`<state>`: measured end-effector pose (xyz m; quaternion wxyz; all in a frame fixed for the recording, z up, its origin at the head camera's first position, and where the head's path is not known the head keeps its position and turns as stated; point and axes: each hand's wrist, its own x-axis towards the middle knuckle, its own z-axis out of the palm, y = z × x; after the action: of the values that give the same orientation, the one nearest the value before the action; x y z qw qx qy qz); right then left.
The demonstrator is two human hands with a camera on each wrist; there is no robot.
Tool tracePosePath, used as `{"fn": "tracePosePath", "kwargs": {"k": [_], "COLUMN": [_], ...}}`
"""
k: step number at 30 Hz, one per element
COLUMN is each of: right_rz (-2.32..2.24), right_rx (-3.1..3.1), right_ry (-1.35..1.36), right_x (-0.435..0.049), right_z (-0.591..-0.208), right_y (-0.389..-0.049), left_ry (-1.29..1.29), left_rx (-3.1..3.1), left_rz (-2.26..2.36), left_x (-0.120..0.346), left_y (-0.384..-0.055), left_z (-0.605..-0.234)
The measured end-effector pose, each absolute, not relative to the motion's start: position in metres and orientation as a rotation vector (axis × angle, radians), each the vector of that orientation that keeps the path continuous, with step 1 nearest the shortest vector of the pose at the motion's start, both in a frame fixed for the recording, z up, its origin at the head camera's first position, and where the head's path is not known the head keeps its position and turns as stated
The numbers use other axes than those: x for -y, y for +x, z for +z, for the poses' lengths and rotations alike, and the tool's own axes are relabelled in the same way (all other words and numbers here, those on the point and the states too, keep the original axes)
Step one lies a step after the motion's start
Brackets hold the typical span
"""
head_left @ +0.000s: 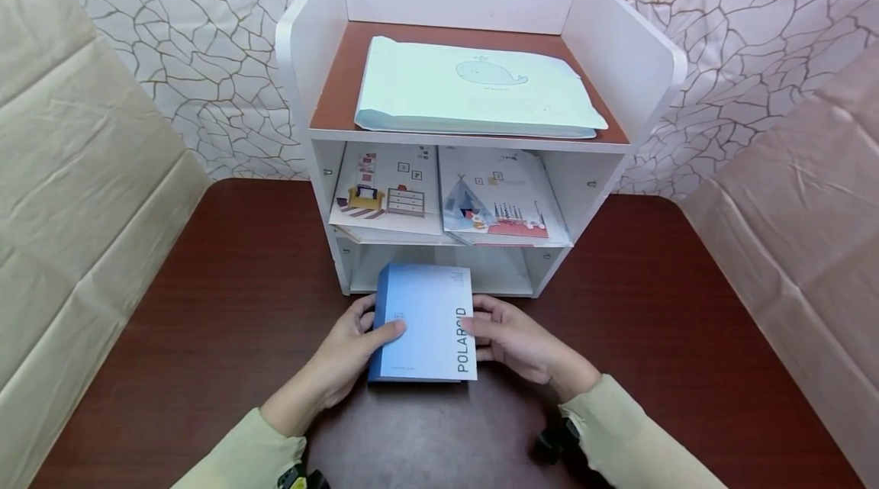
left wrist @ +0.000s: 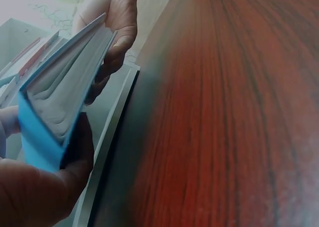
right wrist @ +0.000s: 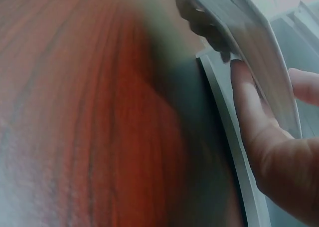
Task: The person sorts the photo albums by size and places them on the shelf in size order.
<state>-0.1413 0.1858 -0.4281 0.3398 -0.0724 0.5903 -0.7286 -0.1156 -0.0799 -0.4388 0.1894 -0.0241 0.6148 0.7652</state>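
A blue photo album (head_left: 427, 298) with "POLAROID" printed along its right side is held between both hands, in front of the bottom shelf. My left hand (head_left: 341, 359) grips the spine side, thumb on the cover and fingers underneath. On the other side, my right hand (head_left: 515, 340) pinches the album's edge, its thumb over the lettering. In the left wrist view the album (left wrist: 42, 144) is tilted, its page edges showing between the covers. The right wrist view shows the album (right wrist: 271, 67) between thumb and fingers, above the table.
A white shelf unit (head_left: 323, 168) stands on the dark red-brown table (head_left: 240, 306). Its top bears a pale green package (head_left: 439, 92) with a whale drawing. Two illustrated books (head_left: 405, 168) lie side by side on the middle shelf. Beige cloth (head_left: 75, 191) flanks the table.
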Motion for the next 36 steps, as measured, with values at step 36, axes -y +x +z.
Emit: {"fn": "tracePosePath", "kwargs": {"k": [36], "right_rz": [-1.867], "right_rx": [-1.693], "right_ry": [-0.121], "right_x": [-0.158], "right_z": [-0.432], "right_y": [-0.146], "left_ry": [-0.173], "left_rx": [-1.458], "left_rz": [2.236], "left_x": [0.086], "left_y": [-0.132], "left_z": [-0.446]}}
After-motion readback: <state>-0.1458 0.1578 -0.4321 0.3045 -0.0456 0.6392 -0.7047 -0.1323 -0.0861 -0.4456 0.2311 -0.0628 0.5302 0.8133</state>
